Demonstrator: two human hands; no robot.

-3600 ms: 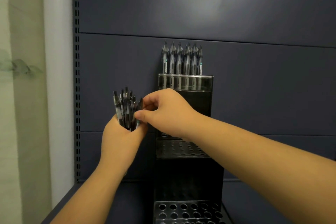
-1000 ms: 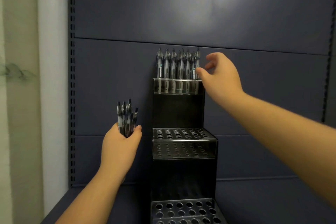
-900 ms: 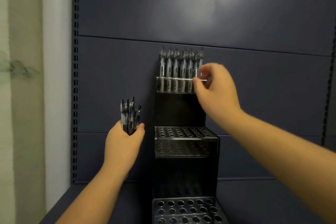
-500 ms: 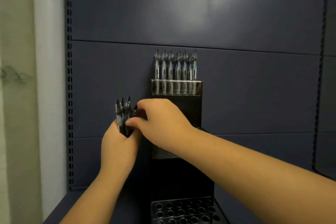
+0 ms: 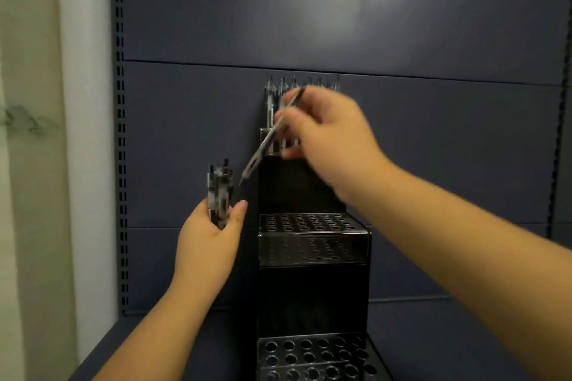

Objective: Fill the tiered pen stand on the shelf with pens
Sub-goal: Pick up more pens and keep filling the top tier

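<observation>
Head: pen (image 5: 268,138) slants through right grip (image 5: 322,133)

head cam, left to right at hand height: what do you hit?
Pale wall → slotted shelf upright → left hand holding a bundle of pens → tilted single pen → right hand gripping it, in front of the pen stand's top tier.

The black tiered pen stand (image 5: 312,254) stood upright on the shelf against the back panel. Its top tier held a row of pens (image 5: 280,93), tips up; the middle and bottom tiers showed open holes. One pen (image 5: 268,141) hung slanted, blurred, beside a bundle of pens (image 5: 219,192).
</observation>
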